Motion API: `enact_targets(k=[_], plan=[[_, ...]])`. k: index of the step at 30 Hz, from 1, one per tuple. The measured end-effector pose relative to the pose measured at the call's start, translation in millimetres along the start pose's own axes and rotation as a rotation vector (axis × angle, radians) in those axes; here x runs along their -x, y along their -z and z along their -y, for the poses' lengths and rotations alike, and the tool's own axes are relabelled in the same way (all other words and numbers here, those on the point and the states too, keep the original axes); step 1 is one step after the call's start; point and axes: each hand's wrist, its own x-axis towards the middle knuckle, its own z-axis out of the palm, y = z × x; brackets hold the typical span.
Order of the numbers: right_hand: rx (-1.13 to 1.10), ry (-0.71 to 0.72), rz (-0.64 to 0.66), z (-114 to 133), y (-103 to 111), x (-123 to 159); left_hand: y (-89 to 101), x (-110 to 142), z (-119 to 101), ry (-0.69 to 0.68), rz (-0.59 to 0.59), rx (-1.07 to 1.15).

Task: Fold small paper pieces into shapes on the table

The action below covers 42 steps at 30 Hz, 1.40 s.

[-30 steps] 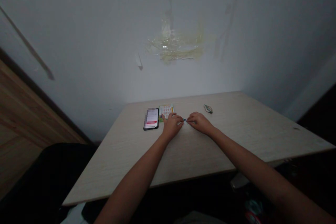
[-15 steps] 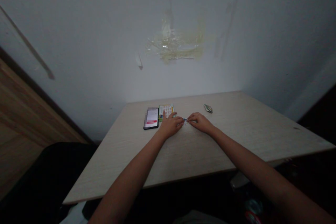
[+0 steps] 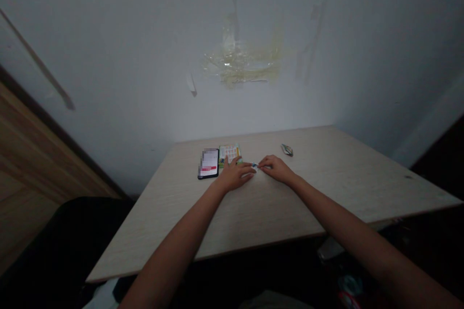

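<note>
A small blue and white piece [image 3: 254, 165] lies between my two hands over the table; it is too small to make out its kind. My right hand [image 3: 276, 169] pinches its right side with thumb and fingertips. My left hand [image 3: 235, 174] has its fingers spread, the index fingertip at the piece's left edge and the thumb apart below. Under and behind the left fingers lies a printed card or sheet [image 3: 231, 150] with rows of small pictures and a green edge, partly covered by that hand.
A phone [image 3: 209, 164] with a lit screen lies left of the sheet. A small crumpled, folded wrapper-like thing [image 3: 287, 149] sits behind my right hand. The pale wooden table [image 3: 340, 169] meets a wall with peeling clear tape [image 3: 250, 65]. A dark shape [image 3: 68, 236] stands at the left.
My left thumb and index finger have parted, showing more of the small piece between the hands. The right hand stays nearly still.
</note>
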Motion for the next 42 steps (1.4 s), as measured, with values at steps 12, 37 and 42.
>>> enact_targets(k=[12,37,42], plan=[[0.07,0.023,0.022,8.9,2.5,2.0,-4.6,3.6,0.3,-0.015,-0.023,0.07],[0.169,0.037,0.078,11.3,1.7,1.1,-11.9,-3.2,2.9,0.052,-0.103,0.003],[0.177,0.05,0.07,11.7,1.3,1.4,-8.5,-1.4,1.7,0.018,-0.119,-0.059]])
